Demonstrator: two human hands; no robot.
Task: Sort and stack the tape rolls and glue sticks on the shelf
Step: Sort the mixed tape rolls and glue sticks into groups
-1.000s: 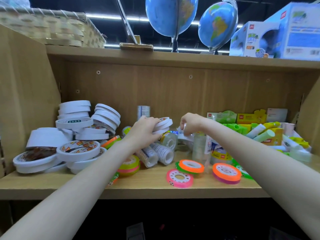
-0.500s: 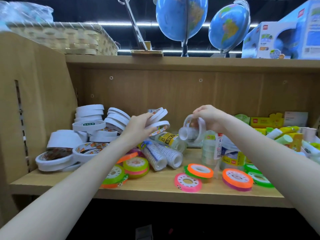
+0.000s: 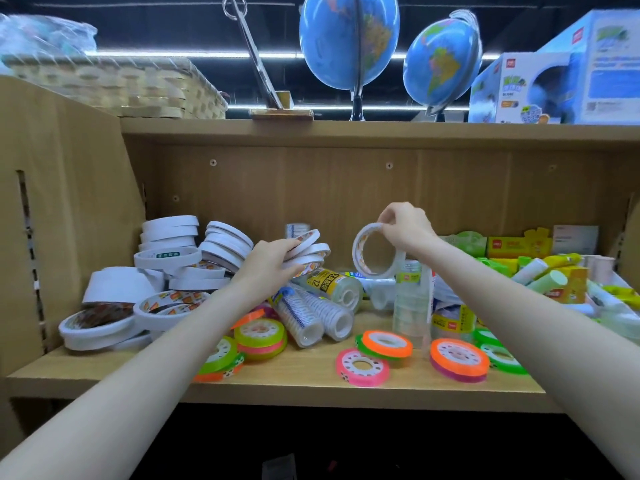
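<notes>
From the head camera, the left hand (image 3: 268, 268) grips a small stack of white tape rolls (image 3: 306, 252), fingers curled over the top roll and thumb under the lowest; the stack is tilted and held just above the wooden shelf (image 3: 298, 375). The right hand (image 3: 405, 225) pinches the top rim of a single white tape ring (image 3: 374, 251), which hangs on edge in the air with its opening facing the camera, apart from the left hand's stack.

More white rolls (image 3: 169, 244) are piled at the left end of the shelf. Clear tape sleeves (image 3: 311, 317) lie behind the left forearm. Neon rolls sit flat near the front edge, among them a pink one (image 3: 362, 367) and an orange one (image 3: 459, 360). Glue sticks (image 3: 540, 278) lie at the far right, though that corner is too blurred to count them.

On the shelf above stand two globes (image 3: 349, 39) and a woven basket (image 3: 114, 86).
</notes>
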